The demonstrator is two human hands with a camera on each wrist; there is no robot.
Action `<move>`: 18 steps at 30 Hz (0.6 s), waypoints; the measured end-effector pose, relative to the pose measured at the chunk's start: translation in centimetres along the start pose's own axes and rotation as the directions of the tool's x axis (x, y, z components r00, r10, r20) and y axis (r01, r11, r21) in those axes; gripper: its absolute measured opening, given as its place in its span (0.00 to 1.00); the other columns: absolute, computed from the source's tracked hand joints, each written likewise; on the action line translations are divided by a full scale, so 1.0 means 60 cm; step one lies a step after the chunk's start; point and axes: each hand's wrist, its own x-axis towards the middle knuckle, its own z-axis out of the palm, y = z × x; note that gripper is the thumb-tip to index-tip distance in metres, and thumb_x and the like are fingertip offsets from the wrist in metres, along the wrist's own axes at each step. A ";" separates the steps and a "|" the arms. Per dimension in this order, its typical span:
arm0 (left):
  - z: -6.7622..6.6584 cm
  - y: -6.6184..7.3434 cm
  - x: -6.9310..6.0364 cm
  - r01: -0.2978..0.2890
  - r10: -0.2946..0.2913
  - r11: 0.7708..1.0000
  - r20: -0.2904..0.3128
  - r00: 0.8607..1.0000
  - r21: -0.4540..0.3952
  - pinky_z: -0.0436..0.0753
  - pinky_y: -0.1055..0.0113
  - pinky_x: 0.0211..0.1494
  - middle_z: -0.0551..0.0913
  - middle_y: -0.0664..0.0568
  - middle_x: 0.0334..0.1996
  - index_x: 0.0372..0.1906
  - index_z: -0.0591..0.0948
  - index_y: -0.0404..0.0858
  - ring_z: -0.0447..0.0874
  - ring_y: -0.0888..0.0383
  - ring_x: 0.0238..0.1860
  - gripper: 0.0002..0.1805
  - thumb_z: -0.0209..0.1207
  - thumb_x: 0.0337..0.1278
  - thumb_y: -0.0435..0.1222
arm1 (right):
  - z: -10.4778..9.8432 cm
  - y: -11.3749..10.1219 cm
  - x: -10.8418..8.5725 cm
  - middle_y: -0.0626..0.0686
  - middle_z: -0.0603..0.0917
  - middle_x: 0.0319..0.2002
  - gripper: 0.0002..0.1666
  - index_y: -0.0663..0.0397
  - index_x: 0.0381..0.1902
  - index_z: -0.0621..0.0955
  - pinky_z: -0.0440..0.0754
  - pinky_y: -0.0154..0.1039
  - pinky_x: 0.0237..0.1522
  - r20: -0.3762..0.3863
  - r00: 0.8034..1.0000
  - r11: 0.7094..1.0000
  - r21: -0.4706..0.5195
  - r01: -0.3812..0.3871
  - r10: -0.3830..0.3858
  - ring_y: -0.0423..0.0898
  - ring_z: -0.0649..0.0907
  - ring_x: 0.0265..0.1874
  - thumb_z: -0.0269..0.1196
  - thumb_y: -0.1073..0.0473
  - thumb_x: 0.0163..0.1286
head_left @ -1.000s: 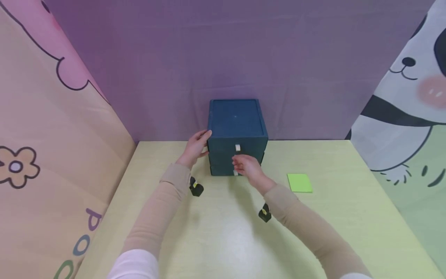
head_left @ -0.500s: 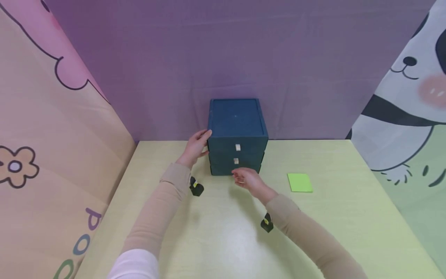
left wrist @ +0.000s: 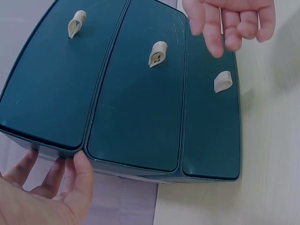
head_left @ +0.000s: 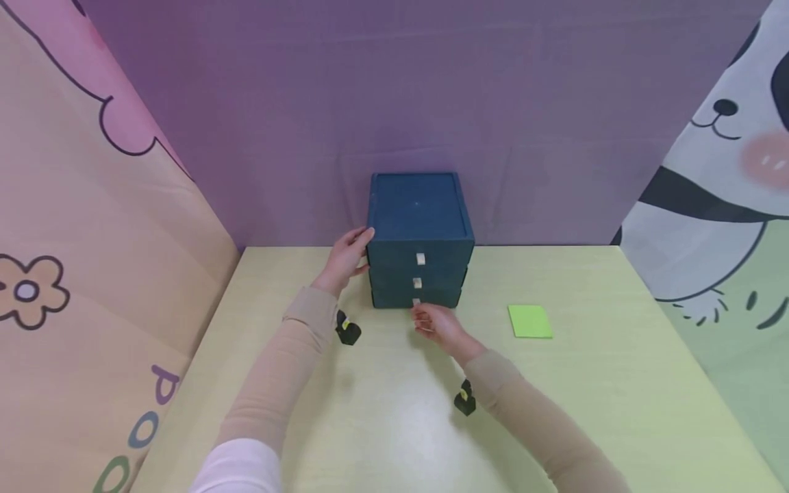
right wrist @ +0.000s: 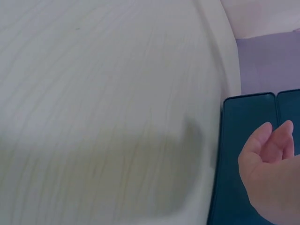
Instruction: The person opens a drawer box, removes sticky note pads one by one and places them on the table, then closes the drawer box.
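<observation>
A dark blue-green three-drawer cabinet (head_left: 421,205) stands at the back of the table, all its drawers closed. Each drawer front carries a small cream loop pull, among them the top pull (head_left: 421,259), the middle pull (left wrist: 158,54) and the bottom pull (left wrist: 223,81). My left hand (head_left: 346,261) rests against the cabinet's left side, its thumb at the front edge in the left wrist view. In front of the bottom drawer hovers my right hand (head_left: 440,326), fingers loosely bent and holding nothing. The left wrist view shows a gap between the right fingertips and the bottom pull.
A bright green square pad (head_left: 531,322) lies on the pale wooden table (head_left: 394,418), right of the cabinet. Purple cloth (head_left: 296,123) hangs behind it. Printed panels flank both sides. Small black wrist devices show under both sleeves.
My right hand has lowered from beside the middle pull to the bottom drawer, uncovering the middle pull. My left hand keeps its place on the cabinet's side.
</observation>
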 end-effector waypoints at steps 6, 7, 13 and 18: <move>0.000 0.002 -0.002 0.010 -0.010 1.000 -0.004 1.000 -0.002 0.74 0.50 0.61 0.63 0.50 0.70 0.71 0.62 0.49 0.63 0.46 0.67 0.32 0.51 0.66 0.53 | 0.002 0.000 0.010 0.44 0.79 0.28 0.22 0.73 0.53 0.72 0.77 0.39 0.49 -0.031 1.000 0.995 0.098 0.001 0.002 0.36 0.77 0.28 0.48 0.56 0.75; 0.000 0.003 -0.003 0.012 -0.012 1.000 -0.006 1.000 -0.003 0.74 0.50 0.61 0.63 0.50 0.70 0.71 0.62 0.49 0.64 0.46 0.67 0.32 0.51 0.66 0.53 | 0.002 -0.001 0.011 0.44 0.80 0.28 0.23 0.72 0.53 0.72 0.76 0.41 0.53 -0.038 0.999 0.994 0.107 0.001 0.003 0.37 0.77 0.28 0.48 0.55 0.75; 0.003 0.004 -0.003 0.013 -0.014 1.000 -0.028 1.000 -0.008 0.76 0.51 0.59 0.65 0.50 0.69 0.70 0.64 0.49 0.65 0.46 0.66 0.31 0.52 0.65 0.52 | 0.009 -0.015 0.016 0.46 0.79 0.28 0.18 0.65 0.42 0.75 0.74 0.44 0.57 -0.081 0.997 0.983 0.183 0.008 0.007 0.38 0.77 0.29 0.50 0.53 0.74; 0.003 0.005 -0.008 0.012 -0.012 1.000 -0.033 0.999 -0.009 0.75 0.51 0.59 0.65 0.50 0.69 0.70 0.64 0.49 0.65 0.46 0.66 0.31 0.52 0.65 0.52 | 0.019 -0.028 0.021 0.47 0.78 0.30 0.16 0.61 0.41 0.75 0.77 0.36 0.47 -0.120 0.992 0.976 0.217 -0.007 0.034 0.38 0.77 0.31 0.54 0.52 0.72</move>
